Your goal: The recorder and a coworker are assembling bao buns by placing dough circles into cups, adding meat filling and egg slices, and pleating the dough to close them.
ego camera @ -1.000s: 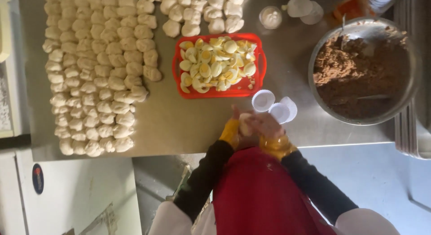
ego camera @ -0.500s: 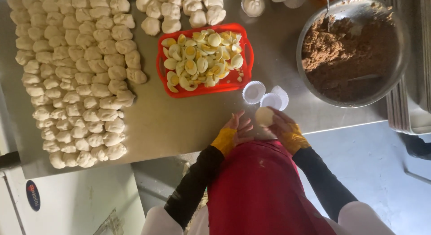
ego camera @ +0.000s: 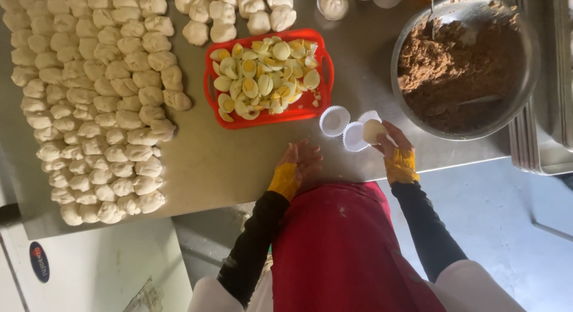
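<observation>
Dough ball point(ego camera: 373, 131), roundish with no clear long axis, is pinched in right hand point(ego camera: 391, 146) over paper cups point(ego camera: 352, 136); left hand point(ego camera: 301, 161) is held spread, palm down, on table point(ego camera: 227, 169).

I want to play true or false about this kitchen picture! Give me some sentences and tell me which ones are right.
1. The right hand holds a small ball of dough. True.
2. The red tray is full of tomatoes. False: it holds cut boiled eggs.
3. The metal bowl holds a brown filling. True.
4. The left hand grips a spoon. False: it is empty, over the table.
5. Many dough pieces lie in rows on the table. True.
</observation>
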